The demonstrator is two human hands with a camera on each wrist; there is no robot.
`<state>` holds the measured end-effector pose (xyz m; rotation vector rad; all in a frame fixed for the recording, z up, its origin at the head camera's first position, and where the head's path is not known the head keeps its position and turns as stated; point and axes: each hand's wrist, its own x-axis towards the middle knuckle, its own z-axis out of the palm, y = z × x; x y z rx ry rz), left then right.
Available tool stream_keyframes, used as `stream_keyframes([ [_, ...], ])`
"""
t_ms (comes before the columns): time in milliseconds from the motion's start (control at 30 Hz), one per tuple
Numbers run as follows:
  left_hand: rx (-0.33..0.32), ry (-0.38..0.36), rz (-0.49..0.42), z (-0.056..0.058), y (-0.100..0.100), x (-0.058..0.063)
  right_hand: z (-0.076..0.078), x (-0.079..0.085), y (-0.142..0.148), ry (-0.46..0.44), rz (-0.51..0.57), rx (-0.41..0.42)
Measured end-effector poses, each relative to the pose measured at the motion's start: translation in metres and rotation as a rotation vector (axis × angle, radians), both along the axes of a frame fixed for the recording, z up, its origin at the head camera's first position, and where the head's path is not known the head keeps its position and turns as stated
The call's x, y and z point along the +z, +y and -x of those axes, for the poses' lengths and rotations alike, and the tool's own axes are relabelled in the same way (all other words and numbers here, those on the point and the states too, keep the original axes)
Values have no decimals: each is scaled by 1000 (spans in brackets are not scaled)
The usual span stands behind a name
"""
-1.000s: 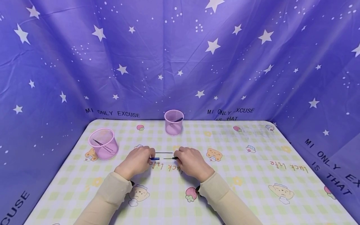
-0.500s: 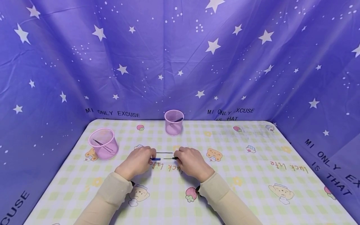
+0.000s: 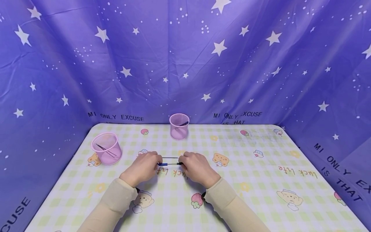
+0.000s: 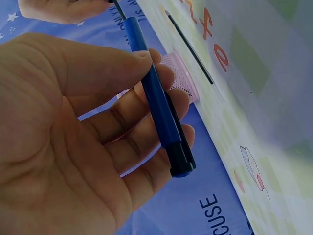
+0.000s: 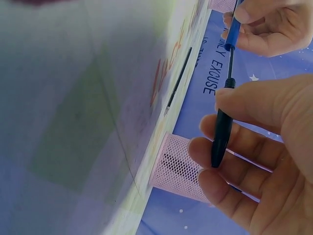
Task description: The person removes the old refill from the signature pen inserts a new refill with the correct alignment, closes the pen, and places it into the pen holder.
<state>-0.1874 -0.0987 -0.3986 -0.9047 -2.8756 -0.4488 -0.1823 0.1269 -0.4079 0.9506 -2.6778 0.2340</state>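
Note:
My left hand (image 3: 143,167) pinches the blue barrel (image 4: 159,105) of a pen between thumb and fingers; its black clip end points back toward the palm. Facing it, my right hand (image 3: 198,167) pinches the black front section (image 5: 224,122) of the pen. A thin refill (image 5: 230,63) sticks out of that section, in line with the barrel, and its far end meets the barrel's mouth. How deep it goes inside is hidden. Just beyond both hands, a loose dark refill (image 3: 170,158) lies on the tablecloth.
A pink mesh pen holder (image 3: 114,156) with thin dark sticks inside stands at the left. Another pink mesh holder (image 3: 178,133), containing a dark pen-like piece, is at the back middle. Starry purple curtains (image 3: 185,58) hang behind the patterned tablecloth (image 3: 252,174).
My left hand has moved slightly right with the blue barrel, closing the gap to the refill's end. My right hand stays almost in place.

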Motion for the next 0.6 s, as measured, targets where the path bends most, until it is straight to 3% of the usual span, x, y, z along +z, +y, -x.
stream_keyframes([
  [600,-32,74,-13,-5,5,1,-2,0,-2,26,-3,15],
])
